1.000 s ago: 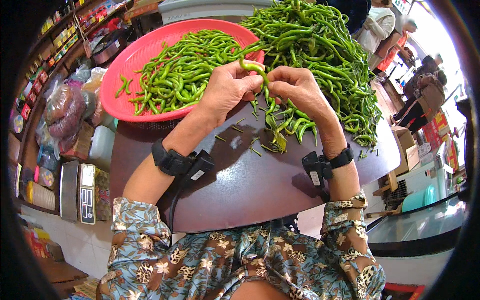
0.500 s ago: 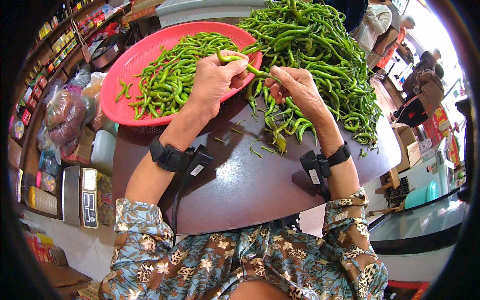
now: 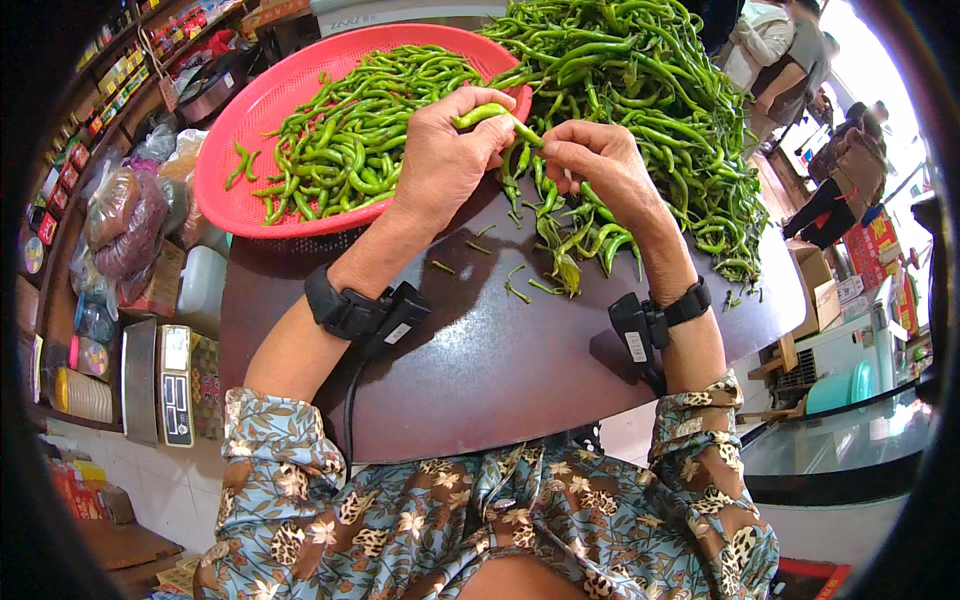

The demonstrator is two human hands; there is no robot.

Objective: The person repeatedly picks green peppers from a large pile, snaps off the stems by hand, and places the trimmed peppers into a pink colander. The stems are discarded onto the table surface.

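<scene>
Between my two hands is a green chili pepper (image 3: pixel 481 115), held above the table. My left hand (image 3: pixel 450 150) is closed around its body, with the thumb and fingers pinching it. At the stem end, my right hand (image 3: pixel 598 165) pinches the pepper's stalk between thumb and fingertips. Left of my hands, a red plastic basket (image 3: pixel 228 180) holds many loose green peppers (image 3: pixel 345 150). A tall heap of green peppers with leaves and stems (image 3: pixel 660 120) lies to the right, its near edge spilling below my right hand.
Several snapped-off stalks (image 3: pixel 478 247) are scattered on the dark table (image 3: pixel 470 350). A scale (image 3: pixel 177 400) and plastic bags (image 3: pixel 130 220) stand left, beside shelves. On the right are a glass-topped case (image 3: pixel 840 440), cartons (image 3: pixel 815 290) and people (image 3: pixel 850 165) in the background.
Both hands have shifted slightly right while keeping hold of the pepper. The pepper now sits deeper in my left fingers, and the right fingers have closed in on its stalk.
</scene>
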